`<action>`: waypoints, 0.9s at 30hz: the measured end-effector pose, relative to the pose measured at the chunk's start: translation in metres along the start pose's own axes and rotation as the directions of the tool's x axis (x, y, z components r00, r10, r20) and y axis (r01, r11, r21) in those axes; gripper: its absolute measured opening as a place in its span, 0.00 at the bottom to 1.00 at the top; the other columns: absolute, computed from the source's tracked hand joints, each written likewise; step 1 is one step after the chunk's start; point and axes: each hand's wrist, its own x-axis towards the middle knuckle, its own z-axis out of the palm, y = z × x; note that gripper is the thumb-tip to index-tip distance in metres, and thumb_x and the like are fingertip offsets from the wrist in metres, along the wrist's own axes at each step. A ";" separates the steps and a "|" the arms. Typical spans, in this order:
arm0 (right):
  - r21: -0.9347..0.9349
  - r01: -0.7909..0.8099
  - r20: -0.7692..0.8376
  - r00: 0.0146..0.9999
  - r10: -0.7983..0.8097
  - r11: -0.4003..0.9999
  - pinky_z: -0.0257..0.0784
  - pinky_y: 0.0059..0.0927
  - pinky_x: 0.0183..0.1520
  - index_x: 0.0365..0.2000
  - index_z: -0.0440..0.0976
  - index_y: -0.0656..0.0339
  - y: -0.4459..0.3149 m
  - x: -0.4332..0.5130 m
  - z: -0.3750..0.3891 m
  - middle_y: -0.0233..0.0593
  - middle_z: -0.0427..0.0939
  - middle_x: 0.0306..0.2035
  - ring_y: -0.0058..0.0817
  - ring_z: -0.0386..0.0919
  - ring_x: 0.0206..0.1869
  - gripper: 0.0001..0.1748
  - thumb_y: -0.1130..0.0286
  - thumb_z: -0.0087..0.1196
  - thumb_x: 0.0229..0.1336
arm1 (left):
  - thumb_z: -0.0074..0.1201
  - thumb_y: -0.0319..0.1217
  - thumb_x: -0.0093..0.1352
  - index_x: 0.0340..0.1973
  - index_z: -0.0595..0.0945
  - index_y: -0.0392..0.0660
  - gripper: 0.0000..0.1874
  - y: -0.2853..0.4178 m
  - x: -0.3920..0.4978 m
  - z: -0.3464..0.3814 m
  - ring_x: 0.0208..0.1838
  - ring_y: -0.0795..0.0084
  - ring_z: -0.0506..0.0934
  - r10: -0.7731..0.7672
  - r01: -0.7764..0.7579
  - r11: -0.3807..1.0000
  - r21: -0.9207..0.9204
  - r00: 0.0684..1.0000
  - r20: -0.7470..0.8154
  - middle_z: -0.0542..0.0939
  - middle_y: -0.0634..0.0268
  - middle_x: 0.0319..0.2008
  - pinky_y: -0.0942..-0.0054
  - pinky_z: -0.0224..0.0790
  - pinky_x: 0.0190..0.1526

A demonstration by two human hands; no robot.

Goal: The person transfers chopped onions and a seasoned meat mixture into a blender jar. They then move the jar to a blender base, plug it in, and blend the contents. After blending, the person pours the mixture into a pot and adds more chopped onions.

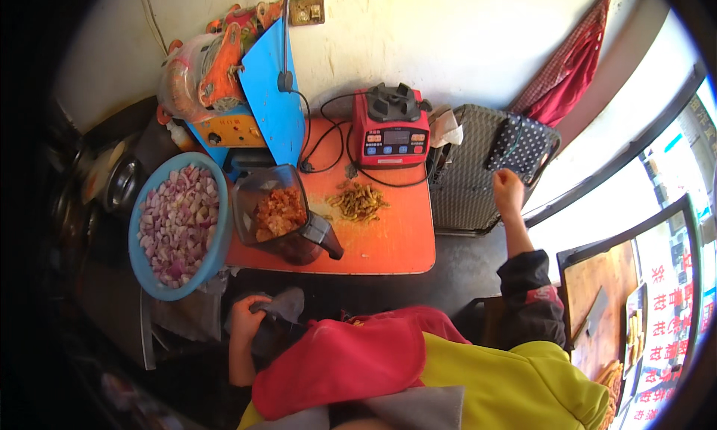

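Observation:
My left hand [246, 318] pinches the edge of a dark grey cloth [285, 305] below the orange table's front edge. My right hand [508, 192] is raised at the right, fingers curled, in front of a folded metal-framed chair or rack; whether it holds anything is not plain. On the orange table [403, 245] a clear blender jug [243, 211] with a dark handle holds chopped reddish food. Beside it lies a small heap of yellowish-green pickled pieces [359, 202]. Behind the heap stands a red blender base [390, 133]. At the left, a blue basin [227, 217] is full of chopped purple onions.
A blue and orange machine [274, 94] stands against the wall, bags on top. Black cables curl over the table's back. Metal bowls [123, 182] stand far left. At the right, a wooden board [605, 273] bears a cleaver [591, 318], near a tray of food.

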 end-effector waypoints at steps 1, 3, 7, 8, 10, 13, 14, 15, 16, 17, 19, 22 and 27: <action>0.091 -0.075 0.056 0.996 0.070 0.993 0.68 0.31 0.30 0.23 0.74 0.65 -0.009 0.015 0.020 0.41 0.75 0.20 0.31 0.74 0.24 0.07 0.71 0.52 0.46 | 0.45 0.17 0.49 0.30 0.80 0.37 0.14 -0.001 0.003 -0.001 0.34 0.74 0.76 0.021 -0.021 1.000 0.006 1.000 -0.007 0.79 0.60 0.27 0.78 0.67 0.39; 0.298 -0.110 0.169 0.984 0.061 0.948 0.67 0.28 0.24 0.23 0.74 0.66 -0.022 0.048 0.064 0.39 0.76 0.19 0.27 0.74 0.20 0.10 0.67 0.52 0.48 | 0.44 0.17 0.49 0.30 0.80 0.37 0.14 0.001 0.006 0.000 0.34 0.74 0.76 -0.007 0.007 1.000 0.016 1.000 -0.016 0.79 0.60 0.27 0.78 0.66 0.39; 0.454 -0.623 0.540 0.761 0.359 0.637 0.62 0.22 0.14 0.24 0.72 0.64 -0.041 0.123 0.163 0.38 0.74 0.17 0.24 0.69 0.14 0.13 0.62 0.51 0.52 | 0.44 0.17 0.49 0.30 0.79 0.36 0.14 0.014 0.006 0.014 0.35 0.74 0.76 -0.156 0.144 0.981 -0.127 0.983 -0.095 0.79 0.61 0.27 0.78 0.66 0.39; 0.512 -0.756 0.643 0.652 0.402 0.408 0.59 0.23 0.12 0.26 0.71 0.63 -0.040 0.136 0.182 0.41 0.73 0.17 0.25 0.67 0.12 0.16 0.58 0.51 0.53 | 0.44 0.17 0.49 0.30 0.79 0.36 0.14 0.019 0.002 0.019 0.34 0.74 0.76 -0.136 0.123 0.986 -0.108 0.983 -0.126 0.79 0.61 0.27 0.78 0.66 0.39; 0.530 -0.826 0.708 0.555 0.438 0.190 0.56 0.23 0.10 0.29 0.67 0.61 -0.042 0.159 0.217 0.44 0.73 0.18 0.26 0.65 0.11 0.20 0.52 0.50 0.53 | 0.44 0.17 0.49 0.30 0.79 0.36 0.14 0.030 -0.004 0.022 0.33 0.75 0.76 -0.100 0.091 0.994 -0.057 0.976 -0.195 0.79 0.62 0.27 0.79 0.66 0.38; 0.418 -0.891 0.769 0.451 0.453 0.178 0.54 0.23 0.09 0.29 0.65 0.59 -0.041 0.185 0.250 0.44 0.72 0.18 0.25 0.62 0.09 0.19 0.52 0.48 0.55 | 0.45 0.18 0.49 0.30 0.79 0.36 0.13 0.041 -0.018 0.024 0.33 0.77 0.75 -0.258 0.234 0.964 -0.123 0.936 -0.238 0.79 0.62 0.27 0.79 0.66 0.38; 0.405 -0.893 0.744 0.447 0.496 0.196 0.54 0.23 0.09 0.31 0.65 0.59 -0.040 0.187 0.257 0.45 0.73 0.19 0.25 0.61 0.09 0.19 0.52 0.48 0.55 | 0.45 0.18 0.49 0.30 0.80 0.36 0.13 0.043 -0.021 0.025 0.32 0.77 0.75 -0.284 0.265 0.958 -0.107 0.923 -0.258 0.78 0.64 0.26 0.80 0.65 0.37; 0.416 -0.881 0.711 0.469 0.524 0.224 0.54 0.23 0.09 0.32 0.66 0.59 -0.039 0.190 0.261 0.45 0.73 0.20 0.25 0.60 0.09 0.19 0.52 0.48 0.55 | 0.45 0.18 0.49 0.30 0.80 0.36 0.13 0.043 -0.023 0.026 0.31 0.78 0.74 -0.286 0.266 0.958 -0.110 0.919 -0.271 0.78 0.65 0.26 0.81 0.65 0.36; 0.460 -0.869 0.706 0.482 0.519 0.182 0.56 0.26 0.08 0.33 0.68 0.63 -0.040 0.191 0.263 0.47 0.74 0.19 0.28 0.65 0.09 0.21 0.53 0.49 0.53 | 0.45 0.18 0.49 0.29 0.80 0.36 0.13 0.042 -0.025 0.026 0.30 0.79 0.73 -0.268 0.241 0.962 -0.130 0.924 -0.274 0.78 0.66 0.26 0.82 0.64 0.35; 0.463 -0.852 0.665 0.517 0.539 0.246 0.57 0.27 0.09 0.32 0.68 0.65 -0.042 0.192 0.262 0.47 0.74 0.19 0.29 0.66 0.10 0.21 0.54 0.49 0.53 | 0.45 0.18 0.50 0.30 0.80 0.36 0.13 0.040 -0.027 0.027 0.31 0.79 0.74 -0.314 0.290 0.949 -0.124 0.907 -0.281 0.78 0.66 0.26 0.82 0.64 0.35; 0.467 -0.800 0.556 0.596 0.579 0.376 0.60 0.28 0.09 0.30 0.70 0.70 -0.052 0.194 0.255 0.47 0.75 0.17 0.32 0.70 0.11 0.22 0.56 0.50 0.52 | 0.45 0.18 0.50 0.31 0.80 0.37 0.13 0.035 -0.027 0.028 0.32 0.78 0.74 -0.366 0.332 0.929 -0.165 0.892 -0.266 0.78 0.65 0.26 0.81 0.64 0.36; 0.642 -0.626 0.412 0.768 0.490 0.443 0.74 0.33 0.17 0.26 0.69 0.75 -0.085 0.205 0.231 0.48 0.74 0.18 0.37 0.75 0.16 0.21 0.60 0.50 0.53 | 0.44 0.18 0.50 0.31 0.80 0.37 0.14 0.026 -0.021 0.023 0.31 0.78 0.74 -0.288 0.258 0.957 -0.136 0.910 -0.298 0.78 0.66 0.27 0.81 0.65 0.35; 0.943 -0.292 0.252 0.939 0.235 0.157 0.79 0.33 0.24 0.25 0.68 0.76 -0.201 0.235 0.204 0.49 0.73 0.26 0.40 0.76 0.20 0.16 0.67 0.49 0.56 | 0.45 0.18 0.50 0.32 0.80 0.38 0.15 0.015 -0.006 0.004 0.33 0.76 0.75 -0.316 0.259 0.928 -0.266 0.928 -0.198 0.78 0.64 0.27 0.80 0.66 0.37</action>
